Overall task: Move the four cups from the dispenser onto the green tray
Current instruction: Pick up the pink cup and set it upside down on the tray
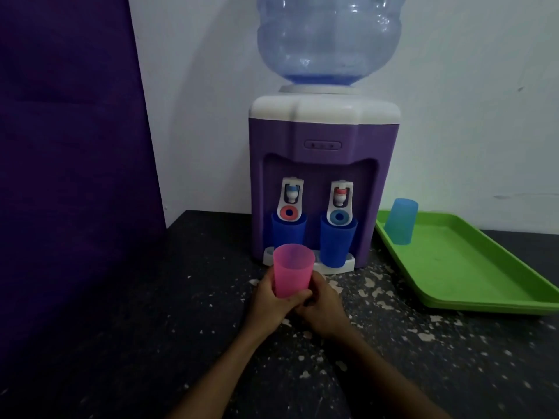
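A pink cup (292, 269) is held upright in front of the purple water dispenser (323, 152), just off its white drip ledge. My left hand (273, 300) wraps its lower left side and my right hand (320, 306) cups its lower right side. Two dark blue cups stand on the ledge: one (289, 232) under the left tap, partly hidden by the pink cup, and one (335, 240) under the right tap. A light blue cup (400, 220) stands upside down in the far left corner of the green tray (472, 276).
The dispenser carries a large clear blue bottle (329, 40) and stands against a white wall. A purple panel (69, 176) fills the left side. The dark speckled countertop (181, 328) stretches in front, and the tray lies to the right of the dispenser.
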